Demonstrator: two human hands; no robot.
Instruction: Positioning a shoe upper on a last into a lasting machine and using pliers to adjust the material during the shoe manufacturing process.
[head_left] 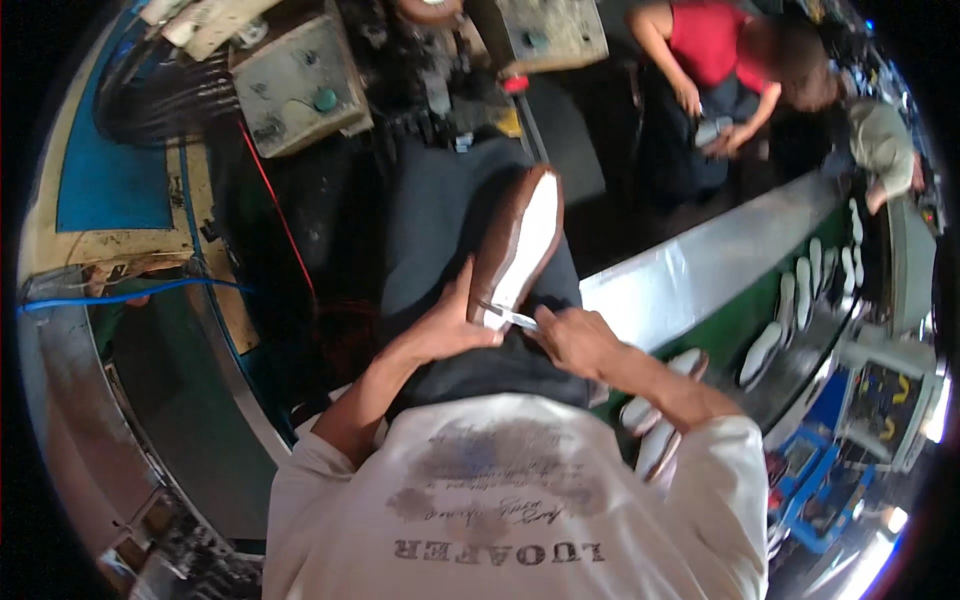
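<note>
A brown shoe (525, 235) rests across my lap with its white underside facing up and its toe pointing away from me. My left hand (440, 325) grips it around the heel end, fingers along its left side and thumb near the heel. In my closed right hand (580, 340) is a slim metal hand tool (513, 316). Its thin tip lies against the white bottom close to the heel. Whether it is a blade or pincers I cannot make out.
To my right runs a green belt (690, 335) with a metal edge (660, 275), carrying several white-bottomed shoes (765, 350). Machine control boxes (300, 88) stand ahead. A co-worker in red (705, 50) sits far right, handling something. A blue hose (130, 293) crosses at left.
</note>
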